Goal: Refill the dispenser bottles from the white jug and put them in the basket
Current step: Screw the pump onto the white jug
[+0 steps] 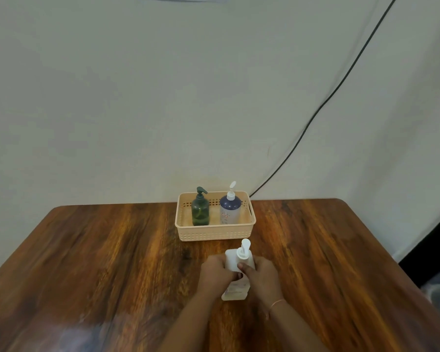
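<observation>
A white pump dispenser bottle stands on the wooden table, just in front of the basket. My left hand grips its left side and my right hand grips its right side, so most of its body is hidden. Its white pump head sticks up above my fingers. Behind it sits a peach plastic basket. Inside the basket a dark green pump bottle stands on the left and a blue bottle with a white pump on the right. No white jug is in view.
A black cable runs down the pale wall to the table's back edge, right of the basket. The table's right edge drops off to a dark floor area. Bare wood lies to the left and right of my hands.
</observation>
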